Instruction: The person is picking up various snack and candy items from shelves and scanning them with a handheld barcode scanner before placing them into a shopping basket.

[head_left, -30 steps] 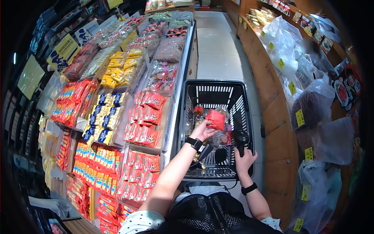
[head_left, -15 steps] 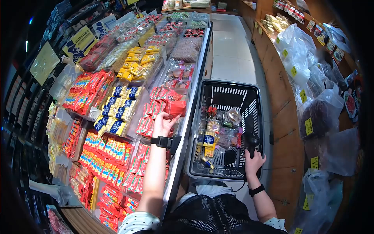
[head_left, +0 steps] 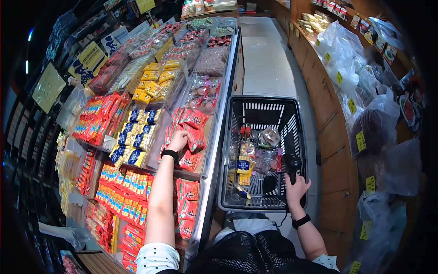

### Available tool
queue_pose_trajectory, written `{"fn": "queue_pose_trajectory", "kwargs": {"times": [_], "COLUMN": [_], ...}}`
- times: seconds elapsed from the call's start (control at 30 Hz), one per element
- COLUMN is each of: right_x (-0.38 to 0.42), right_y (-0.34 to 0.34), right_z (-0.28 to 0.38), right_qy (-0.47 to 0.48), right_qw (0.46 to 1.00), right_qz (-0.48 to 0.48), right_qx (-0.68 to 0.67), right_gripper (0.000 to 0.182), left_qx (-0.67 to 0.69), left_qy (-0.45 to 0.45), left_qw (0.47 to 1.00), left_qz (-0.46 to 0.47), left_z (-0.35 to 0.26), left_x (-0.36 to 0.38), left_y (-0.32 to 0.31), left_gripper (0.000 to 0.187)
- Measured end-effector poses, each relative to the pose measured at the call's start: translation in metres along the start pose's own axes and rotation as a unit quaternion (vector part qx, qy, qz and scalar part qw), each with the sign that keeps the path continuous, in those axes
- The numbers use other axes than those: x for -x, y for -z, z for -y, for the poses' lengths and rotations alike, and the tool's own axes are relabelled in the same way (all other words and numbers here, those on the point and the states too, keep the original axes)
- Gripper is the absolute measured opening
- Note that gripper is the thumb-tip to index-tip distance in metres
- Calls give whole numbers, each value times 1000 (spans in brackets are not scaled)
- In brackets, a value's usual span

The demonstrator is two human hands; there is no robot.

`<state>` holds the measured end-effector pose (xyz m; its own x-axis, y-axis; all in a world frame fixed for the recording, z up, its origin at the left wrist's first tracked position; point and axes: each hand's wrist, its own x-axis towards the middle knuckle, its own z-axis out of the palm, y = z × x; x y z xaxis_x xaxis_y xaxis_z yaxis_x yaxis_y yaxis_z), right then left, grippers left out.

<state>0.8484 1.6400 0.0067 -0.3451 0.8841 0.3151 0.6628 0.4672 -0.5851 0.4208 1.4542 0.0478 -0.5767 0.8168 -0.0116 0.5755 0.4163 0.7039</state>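
My left hand (head_left: 179,140) is in a bin of red snack packets (head_left: 195,119), fingers closed at the edge of a red snack packet (head_left: 196,139). The fingertips are partly hidden. On the right, my right hand (head_left: 297,188) is wrapped around a black handle (head_left: 292,163) at the right side of a black shopping basket (head_left: 230,150). Inside the basket lie a blue-and-yellow packet (head_left: 243,165), a clear-wrapped packet (head_left: 270,136) and several other wrapped snacks.
Left of the basket stretches a sloped snack display, with yellow packets (head_left: 148,87), blue-and-cream packets (head_left: 135,137) and red sticks (head_left: 121,185). A wooden shelf (head_left: 331,182) with plastic bags (head_left: 340,57) lines the right. The tiled aisle (head_left: 262,59) runs ahead.
My left hand has moved left and slightly up over the bin, and its palm has turned down. The raised red packet now lies lower among the others. My right hand stays on the handle.
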Motion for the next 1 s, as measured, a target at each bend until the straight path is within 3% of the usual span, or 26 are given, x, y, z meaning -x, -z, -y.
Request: {"fn": "queue_pose_trajectory", "kwargs": {"times": [0.13,0.23,0.27,0.3,0.37,0.43,0.5,0.53,0.57,0.63,0.7,0.77,0.83,0.87,0.9,0.97,1.0], "right_x": [-2,-1,-1,0,0,-6,-11,-11,-11,-10,-12,-12,-12,-13,-11,-14,-14], "right_y": [6,4,4,4,4,5,-4,-6,-6,-1,-3,-2,-3,-6,-7,-6,-5], "right_z": [8,4,3,2,2,5,2,4,3,2,3,2,0,0,1,0,-1], "right_qy": [-5,-8,-11,-5,-2,-4,0,1,5,-8,-12,-17,-17,-14,-16,-17,-16], "right_qw": [1000,1000,1000,1000,1000,1000,1000,1000,1000,1000,1000,1000,1000,1000,1000,1000,1000], "right_qz": [4,0,-1,-7,-13,-2,-3,-7,-12,0,0,-1,6,-2,-2,-1,7], "right_qx": [-5,1,2,4,8,-1,1,-2,-4,3,8,12,6,-7,-5,1,8], "right_gripper": [26,25,25,25,25,25,26,26,26,28,29,29,29,30,30,29,30], "left_qx": [-59,-202,-249,-249,-217,-223,-88,77,241,379,512,444,356,172,165,-17,-17], "left_qy": [2,-73,-58,-60,-147,-140,-231,-216,-193,-135,-8,81,13,5,15,116,117], "left_qw": [998,969,953,953,937,941,957,969,951,914,854,885,930,983,984,985,984], "left_qz": [24,-125,-163,-161,-233,-214,-154,-86,-17,46,87,110,86,69,70,129,130], "left_z": [-1,-8,-39,-55,-73,-90,-130,-165,-195,-210,-228,-207,-186,-166,-160,-123,-121], "left_x": [-8,-12,-5,-7,-14,-18,-22,-15,-8,-6,4,2,-5,-8,-10,-17,-11], "left_y": [2,-14,-14,-18,-25,-28,-43,-54,-67,-94,-125,-181,-213,-239,-247,-278,-280], "left_gripper": [25,18,16,16,16,19,16,13,11,11,15,21,23,22,23,30,30]}}
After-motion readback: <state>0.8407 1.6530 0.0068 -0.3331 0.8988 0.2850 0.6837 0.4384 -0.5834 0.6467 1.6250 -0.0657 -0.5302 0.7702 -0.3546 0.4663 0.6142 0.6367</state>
